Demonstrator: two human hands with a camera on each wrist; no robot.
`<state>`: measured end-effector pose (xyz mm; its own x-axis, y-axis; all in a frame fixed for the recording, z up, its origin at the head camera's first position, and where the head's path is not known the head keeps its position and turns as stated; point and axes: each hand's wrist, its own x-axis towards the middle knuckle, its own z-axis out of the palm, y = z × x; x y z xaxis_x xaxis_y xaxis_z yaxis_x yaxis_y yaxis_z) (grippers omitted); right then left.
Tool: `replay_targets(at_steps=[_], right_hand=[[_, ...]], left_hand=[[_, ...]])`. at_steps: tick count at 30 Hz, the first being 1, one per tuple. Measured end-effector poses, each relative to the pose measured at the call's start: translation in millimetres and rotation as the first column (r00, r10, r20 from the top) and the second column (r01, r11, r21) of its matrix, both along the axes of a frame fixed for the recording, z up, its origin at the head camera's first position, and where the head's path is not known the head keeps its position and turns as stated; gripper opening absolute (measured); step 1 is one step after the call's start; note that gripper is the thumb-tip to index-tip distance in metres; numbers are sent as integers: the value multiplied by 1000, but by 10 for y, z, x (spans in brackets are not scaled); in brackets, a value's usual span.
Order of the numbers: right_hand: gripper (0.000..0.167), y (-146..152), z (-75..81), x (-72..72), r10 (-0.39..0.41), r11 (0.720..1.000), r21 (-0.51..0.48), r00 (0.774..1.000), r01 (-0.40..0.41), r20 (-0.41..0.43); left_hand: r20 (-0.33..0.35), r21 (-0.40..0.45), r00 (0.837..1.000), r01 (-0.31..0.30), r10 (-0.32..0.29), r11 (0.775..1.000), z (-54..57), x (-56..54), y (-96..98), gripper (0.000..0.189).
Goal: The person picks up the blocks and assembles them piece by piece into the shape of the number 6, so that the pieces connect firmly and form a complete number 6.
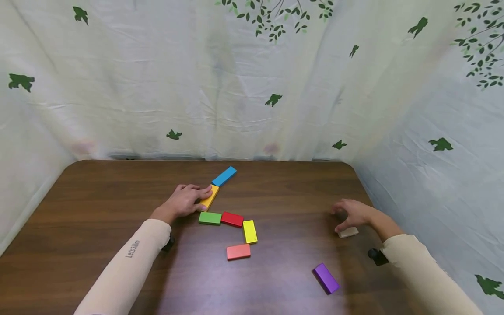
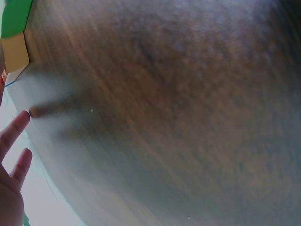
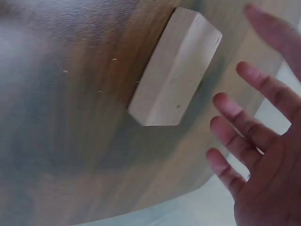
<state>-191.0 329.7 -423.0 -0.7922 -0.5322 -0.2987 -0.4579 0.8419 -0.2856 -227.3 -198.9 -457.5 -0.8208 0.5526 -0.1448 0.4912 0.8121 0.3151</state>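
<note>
My left hand point(image 1: 183, 201) has its thumb and index finger on the orange-yellow block point(image 1: 210, 197), pinching it near its two ends. Its other fingers point(image 2: 14, 132) stick out free in the left wrist view. Beyond the orange-yellow block lies a blue block point(image 1: 224, 176); on the near side are a green block point(image 1: 210, 218), a red block point(image 1: 232, 219), a yellow block point(image 1: 250, 232) and a salmon-pink block point(image 1: 238, 251), in a winding row. Over a pale wooden block point(image 3: 176, 68) at the right hovers my right hand point(image 1: 354, 213), its spread fingers apart from it.
A purple block point(image 1: 326, 278) lies by itself near the front right of the brown wooden table point(image 1: 98, 197). White curtains with green leaf and bird prints point(image 1: 236, 87) hang behind the table and along its sides.
</note>
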Motion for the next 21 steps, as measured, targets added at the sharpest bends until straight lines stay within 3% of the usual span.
replay_targets(at_steps=[4,13,21], right_hand=[[49,112,-27,98,-88,996,8,996,88,28],[53,223,-134,244,-180,983,-19,983,181,27],[69,162,-137,322,-267,961,76,964,267,-13]], left_hand=[[4,1,1000,-3,3,1000,1,0,11,65],[1,0,1000,-7,7,1000,5,6,12,65],[-11,-1,1000,-1,1,1000,-5,6,7,64]])
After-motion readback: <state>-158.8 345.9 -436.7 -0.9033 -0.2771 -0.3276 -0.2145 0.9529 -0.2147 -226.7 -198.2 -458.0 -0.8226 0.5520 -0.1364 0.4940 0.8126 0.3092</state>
